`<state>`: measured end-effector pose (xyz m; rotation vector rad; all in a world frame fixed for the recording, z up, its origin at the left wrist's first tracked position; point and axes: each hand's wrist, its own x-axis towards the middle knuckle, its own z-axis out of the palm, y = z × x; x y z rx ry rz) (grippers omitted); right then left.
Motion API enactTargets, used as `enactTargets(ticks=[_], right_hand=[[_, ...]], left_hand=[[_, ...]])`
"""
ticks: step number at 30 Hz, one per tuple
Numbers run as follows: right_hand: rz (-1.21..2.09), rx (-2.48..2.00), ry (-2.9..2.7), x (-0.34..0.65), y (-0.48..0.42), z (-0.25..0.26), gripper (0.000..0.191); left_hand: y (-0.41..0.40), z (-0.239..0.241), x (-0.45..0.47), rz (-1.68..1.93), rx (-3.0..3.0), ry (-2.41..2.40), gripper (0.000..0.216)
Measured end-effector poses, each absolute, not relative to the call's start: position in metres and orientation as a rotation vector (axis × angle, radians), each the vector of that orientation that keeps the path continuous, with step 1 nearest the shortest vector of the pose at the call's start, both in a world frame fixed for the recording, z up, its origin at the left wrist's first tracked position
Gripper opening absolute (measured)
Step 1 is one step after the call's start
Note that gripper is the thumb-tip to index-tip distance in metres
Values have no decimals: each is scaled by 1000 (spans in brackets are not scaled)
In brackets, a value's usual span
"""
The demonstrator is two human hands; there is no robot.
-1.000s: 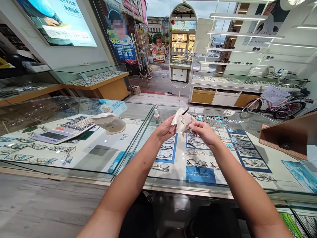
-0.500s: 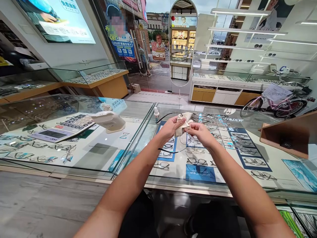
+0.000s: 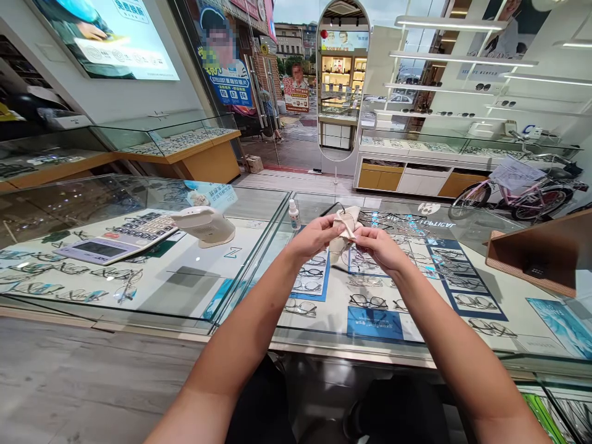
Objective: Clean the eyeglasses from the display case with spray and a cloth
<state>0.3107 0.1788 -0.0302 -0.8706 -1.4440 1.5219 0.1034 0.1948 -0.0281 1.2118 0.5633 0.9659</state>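
My left hand (image 3: 319, 237) is closed on a cream cleaning cloth (image 3: 346, 221), its thumb and fingers pinching the folds. On the cloth's right side, my right hand (image 3: 379, 248) pinches it too, fingertips close to the left hand's. A pair of eyeglasses (image 3: 337, 208) is wrapped in the cloth between both hands; only bits of its dark temples show, and the cloth and fingers hide the lenses. Both hands are above a glass display counter (image 3: 259, 271). Just beyond my left hand stands a small white spray bottle (image 3: 293, 216).
Inside the counter lie rows of eyeglasses (image 3: 367, 301). To the left are a large calculator (image 3: 115, 237) and a white device (image 3: 206, 226). A brown wooden stand (image 3: 531, 253) is on the right. Farther back are an oval mirror (image 3: 343, 80) and a pink bicycle (image 3: 522, 185).
The eyeglasses have turned in my hands: their temples, stretched out to the left before, are now mostly hidden. The cloth has been refolded, and my hands have shifted slightly right.
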Motion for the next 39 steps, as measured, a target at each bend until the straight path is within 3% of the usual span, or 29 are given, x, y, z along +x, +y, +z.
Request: enactTargets(ticks=[11,24,39], right_hand=[[1516,-907,-1607,308,175,-31,44],[1565,-976,-1499,312,184,-38,48],[1642,-934,-1502,317,188,-39,39]], left_hand=[[196,-30,104,868,1236,689,45],[201,-45,112,1208,1613,939,50],[194,-37,116,1113,1427,756,53]])
